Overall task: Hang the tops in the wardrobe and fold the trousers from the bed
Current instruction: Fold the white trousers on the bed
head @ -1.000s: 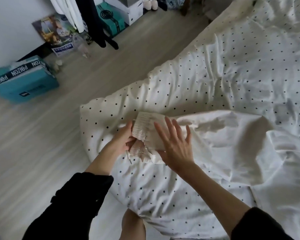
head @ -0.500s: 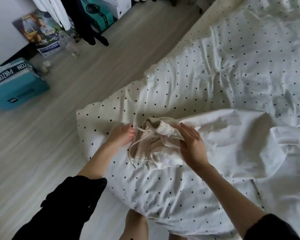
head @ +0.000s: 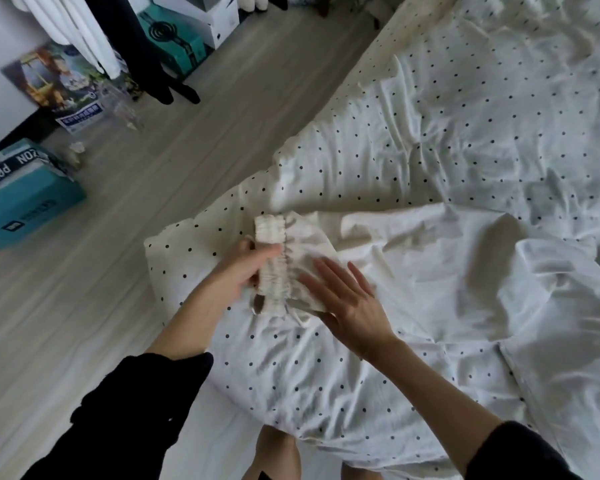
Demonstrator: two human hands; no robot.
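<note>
The step in hand looks like the folding of the trousers, a pale cream pair spread across the near corner of the bed on its spotted white cover, the legs running off to the right and the gathered elastic waistband lying nearest the person. The left hand has its fingers and thumb closed on the waistband and pinches it from the left side, while the right hand lies flat on the fabric just right of the band, fingers spread and straight, gripping nothing and pressing the cloth down. By the look of it the waist end is being squared and smoothed before any fold is made, so the next move probably calls for bringing one leg over the other, or doubling the waist toward the hems, with the flat hand holding the cloth so it does not slide on the soft cover. Half a second earlier the waistband was bunched and turned up in a loose heap, the right hand curled around it and the left hand only touching the cover beside it; now the band lies straight and flat, the left hand has taken hold of it, and the right hand has opened out. The teal boxes on the floor stand well apart from the work.
</note>
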